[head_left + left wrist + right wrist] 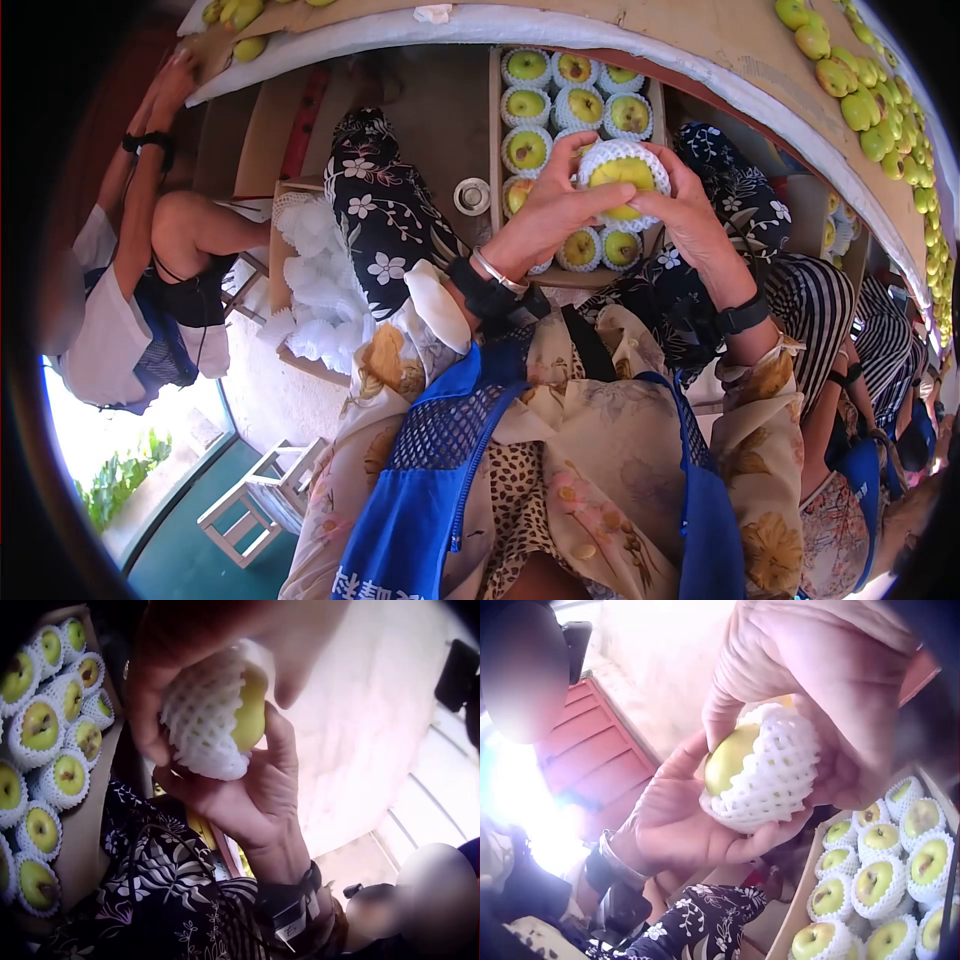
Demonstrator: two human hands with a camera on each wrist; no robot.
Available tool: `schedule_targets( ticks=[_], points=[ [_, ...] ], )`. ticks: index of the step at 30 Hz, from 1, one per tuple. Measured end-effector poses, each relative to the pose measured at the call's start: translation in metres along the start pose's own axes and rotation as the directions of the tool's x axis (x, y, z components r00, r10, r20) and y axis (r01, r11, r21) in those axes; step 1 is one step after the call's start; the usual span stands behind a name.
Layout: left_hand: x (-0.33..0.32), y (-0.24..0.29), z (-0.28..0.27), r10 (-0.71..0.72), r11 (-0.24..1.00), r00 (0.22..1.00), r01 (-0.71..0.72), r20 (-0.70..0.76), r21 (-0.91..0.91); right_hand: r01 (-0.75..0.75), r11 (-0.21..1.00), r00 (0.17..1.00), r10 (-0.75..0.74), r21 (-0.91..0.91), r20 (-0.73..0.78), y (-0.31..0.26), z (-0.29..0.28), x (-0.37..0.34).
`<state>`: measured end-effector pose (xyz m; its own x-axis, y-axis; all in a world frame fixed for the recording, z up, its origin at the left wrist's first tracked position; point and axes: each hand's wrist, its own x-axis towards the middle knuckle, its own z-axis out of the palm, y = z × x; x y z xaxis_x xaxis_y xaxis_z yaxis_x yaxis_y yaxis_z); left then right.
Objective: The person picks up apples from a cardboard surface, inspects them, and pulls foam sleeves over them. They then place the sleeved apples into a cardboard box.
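Note:
Both hands hold one yellow-green apple (612,190), half wrapped in a white foam net sleeve (780,769), above a cardboard box. My left hand (548,208) grips it from the left, thumb across the bare fruit. On the other side, my right hand (690,208) curls round it with its thumb near the left one. The right wrist view shows bare skin of the apple on one side and the net bunched under it, in the left palm. In the left wrist view the net (206,712) covers most of the fruit.
The cardboard box (495,150) holds rows of netted apples (525,150). Left of my legs, another carton holds loose white foam nets (325,285). Bare apples (860,105) lie on the cardboard-covered table (690,40) ahead. People sit on both sides; a white stool (265,500) stands behind left.

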<state>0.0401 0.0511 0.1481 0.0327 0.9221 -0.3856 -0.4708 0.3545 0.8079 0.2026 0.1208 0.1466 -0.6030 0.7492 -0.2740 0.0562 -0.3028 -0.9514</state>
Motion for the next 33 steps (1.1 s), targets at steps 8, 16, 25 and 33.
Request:
schedule_targets(
  ticks=[8,16,25,33],
  points=[
    [0.008,-0.020,-0.020,0.029,0.992,0.994,-0.016,0.102,-0.124,-0.065,0.992,0.992,0.075,-0.105,0.101,0.011,-0.004,0.001],
    [0.021,-0.045,-0.024,-0.190,0.965,0.981,0.192,-0.025,0.180,0.037,0.973,0.996,-0.055,-0.230,-0.072,-0.004,-0.057,-0.029],
    [0.070,-0.155,-0.024,-0.448,0.820,0.894,0.403,0.017,0.407,0.091,0.991,0.890,-0.126,-0.101,-0.438,0.042,-0.133,-0.103],
    [0.087,-0.197,-0.006,-0.411,0.792,0.910,0.388,-0.058,0.472,0.268,0.948,0.888,-0.172,0.175,-0.426,0.050,-0.138,-0.098]
  ],
)
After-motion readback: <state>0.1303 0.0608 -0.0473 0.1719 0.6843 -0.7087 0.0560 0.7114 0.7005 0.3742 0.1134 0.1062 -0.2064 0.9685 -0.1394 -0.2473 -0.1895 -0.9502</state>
